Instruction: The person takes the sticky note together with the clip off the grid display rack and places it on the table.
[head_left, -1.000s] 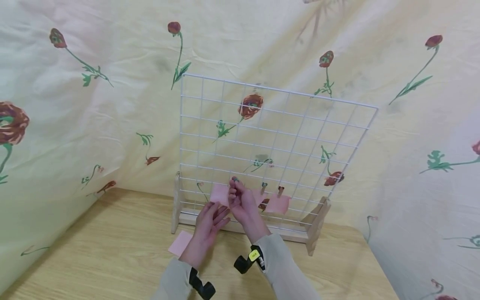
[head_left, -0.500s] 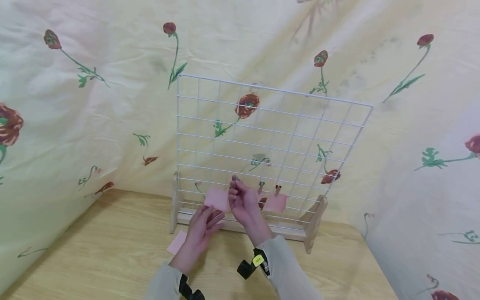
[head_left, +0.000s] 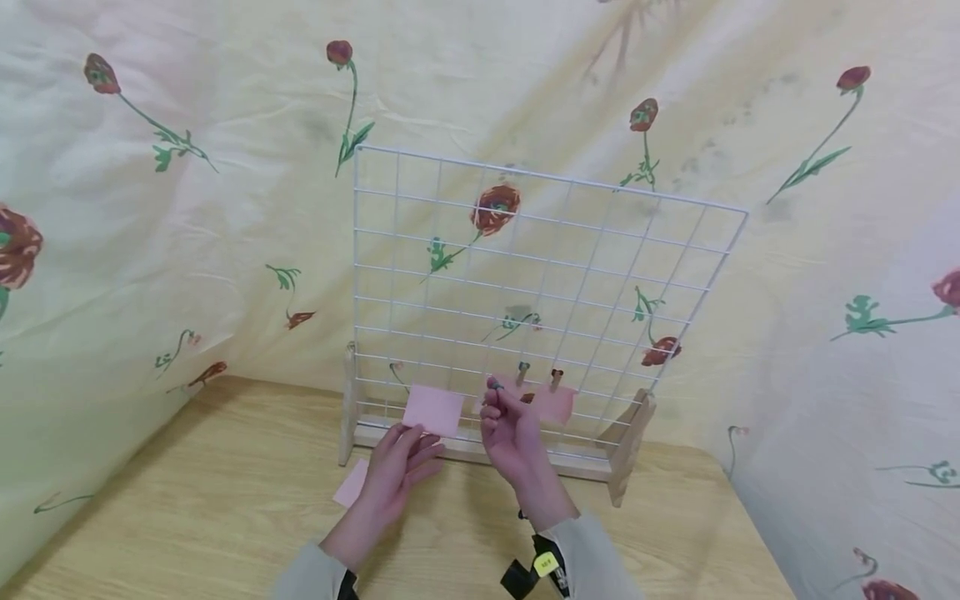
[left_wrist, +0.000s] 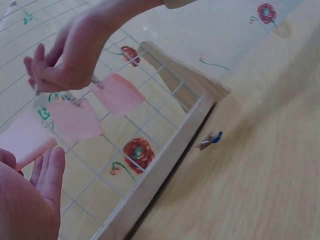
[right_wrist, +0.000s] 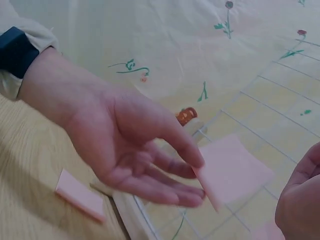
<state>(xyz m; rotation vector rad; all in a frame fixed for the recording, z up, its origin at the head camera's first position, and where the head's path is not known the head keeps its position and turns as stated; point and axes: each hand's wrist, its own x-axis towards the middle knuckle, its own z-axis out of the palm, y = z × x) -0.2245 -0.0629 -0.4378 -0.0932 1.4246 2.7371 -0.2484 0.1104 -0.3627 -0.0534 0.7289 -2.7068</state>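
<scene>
Pinching note (head_left: pixel 432 408) by lower edge, left hand (head_left: pixel 392 468) holds it before grid (head_left: pixel 572 181), contact unclear; right hand (head_left: pixel 516 435) pinches clip (head_left: pixel 497 386). Risk: edge-only grip could let note slip, tilt.

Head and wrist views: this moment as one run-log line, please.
left hand: holds pink paper | right hand: pinches clip | rack: two clipped pink papers | table: another clip, pink paper stack
</scene>
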